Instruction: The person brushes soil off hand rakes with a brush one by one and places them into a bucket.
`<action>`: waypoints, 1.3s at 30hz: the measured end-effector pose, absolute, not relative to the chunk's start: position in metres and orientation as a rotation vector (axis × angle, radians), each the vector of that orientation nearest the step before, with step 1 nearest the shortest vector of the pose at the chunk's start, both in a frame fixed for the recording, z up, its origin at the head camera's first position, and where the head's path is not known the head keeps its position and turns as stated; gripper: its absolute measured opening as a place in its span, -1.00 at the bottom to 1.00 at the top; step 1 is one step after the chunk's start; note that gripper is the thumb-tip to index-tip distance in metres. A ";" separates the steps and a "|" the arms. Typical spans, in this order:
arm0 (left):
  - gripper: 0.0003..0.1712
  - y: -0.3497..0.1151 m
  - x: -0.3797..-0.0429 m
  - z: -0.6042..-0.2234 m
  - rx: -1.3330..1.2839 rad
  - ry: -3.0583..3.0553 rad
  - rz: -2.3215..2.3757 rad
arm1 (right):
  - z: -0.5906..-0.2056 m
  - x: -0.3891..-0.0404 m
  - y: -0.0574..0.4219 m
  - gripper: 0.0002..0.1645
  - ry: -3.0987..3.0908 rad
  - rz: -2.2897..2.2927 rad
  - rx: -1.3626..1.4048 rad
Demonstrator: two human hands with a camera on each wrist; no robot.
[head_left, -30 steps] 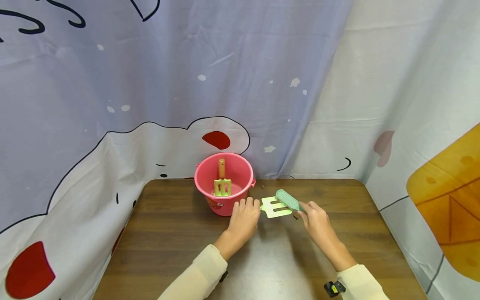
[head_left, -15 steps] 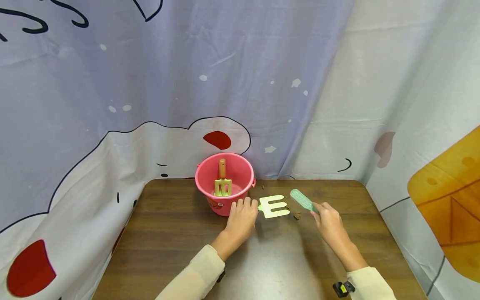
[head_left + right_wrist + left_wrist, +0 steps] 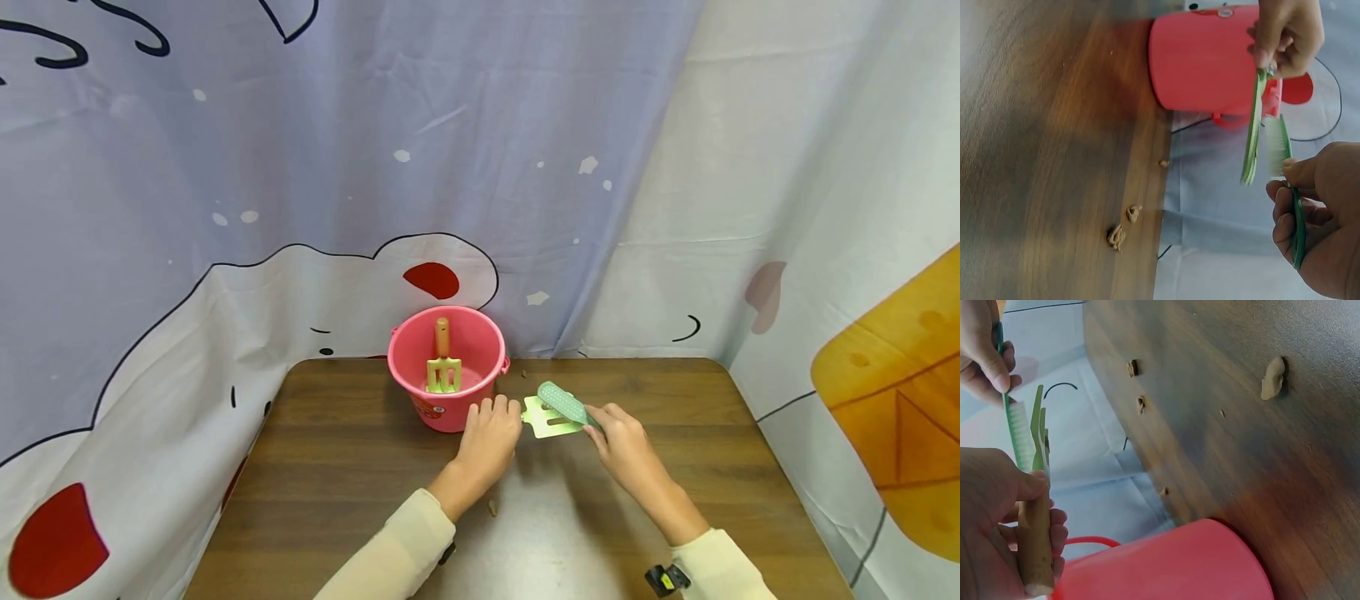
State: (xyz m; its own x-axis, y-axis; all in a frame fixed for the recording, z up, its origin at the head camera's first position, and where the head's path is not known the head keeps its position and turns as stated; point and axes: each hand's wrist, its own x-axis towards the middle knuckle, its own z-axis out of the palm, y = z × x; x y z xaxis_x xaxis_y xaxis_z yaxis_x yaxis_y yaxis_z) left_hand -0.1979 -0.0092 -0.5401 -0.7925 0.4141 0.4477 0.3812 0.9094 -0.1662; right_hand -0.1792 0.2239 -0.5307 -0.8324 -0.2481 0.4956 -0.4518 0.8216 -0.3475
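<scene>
My left hand (image 3: 489, 442) grips the wooden handle (image 3: 1035, 550) of a small garden fork (image 3: 537, 418) with light green tines, held out to the right above the table. In my right hand (image 3: 628, 446) is a mint-green brush (image 3: 561, 402); its head overlaps the tines in the head view. From the right wrist, the brush's white bristles (image 3: 1274, 147) face the fork (image 3: 1252, 137), close beside it. Below on the table lie brown clumps: a larger smooth one (image 3: 1273, 378) and several crumbly ones, including a curled clump (image 3: 1116, 237).
A pink bucket (image 3: 444, 412) stands at the table's back edge, left of the fork. Inside it leans a second, smaller garden fork (image 3: 443, 350), handle up. A patterned curtain (image 3: 360, 167) hangs behind the wooden table (image 3: 337, 483).
My right hand drew the brush right, off the fork, then brought it back left over the tines. A brown clump now shows on the table beside my left forearm. The left hand barely moved.
</scene>
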 end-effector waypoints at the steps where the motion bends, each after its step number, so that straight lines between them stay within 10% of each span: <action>1: -0.66 -0.009 -0.198 -0.540 -0.574 -2.590 0.093 | -0.531 -0.179 0.222 -0.61 -2.566 0.634 0.530; 39: -0.72 -0.014 -0.196 -0.539 -0.571 -2.622 0.094 | -0.524 -0.181 0.240 -0.61 -2.568 0.658 0.505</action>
State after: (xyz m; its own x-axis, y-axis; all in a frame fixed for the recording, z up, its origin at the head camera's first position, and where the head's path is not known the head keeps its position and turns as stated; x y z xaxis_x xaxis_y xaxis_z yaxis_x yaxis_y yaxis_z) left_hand -0.1963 -0.0139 -0.5388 -0.8117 0.4095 0.4165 0.3785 0.9119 -0.1588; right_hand -0.1814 0.2402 -0.5244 -0.8371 -0.2344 0.4943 -0.4431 0.8204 -0.3614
